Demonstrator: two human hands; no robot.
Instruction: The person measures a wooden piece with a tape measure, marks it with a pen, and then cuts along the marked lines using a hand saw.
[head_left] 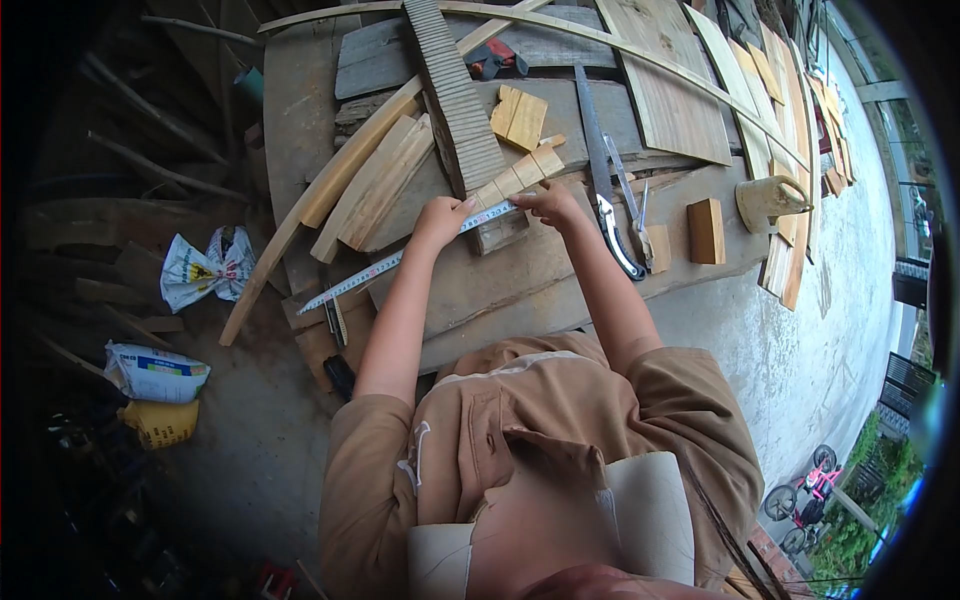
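Observation:
A white measuring tape (380,266) with printed numbers lies slantwise across the near side of the workbench. My left hand (440,222) is closed on it, thumb and fingers pinching near a short pale wood strip (515,178) with dark lines drawn across it. At the tape's right end my right hand (550,203) is also closed, its fingers pressing tape and strip together. The strip lies beside a long ridged wooden bar (455,100). Close to my right hand are a handsaw (592,140) and a thin metal hinged tool (626,180).
A yellowish wood block (519,117) and red-black pliers-like tool (495,60) lie farther back. At right stand a brown block (705,232) and a beige mug (770,204). A utility knife (335,322) is at the left edge. Bags (207,268) lie on the floor.

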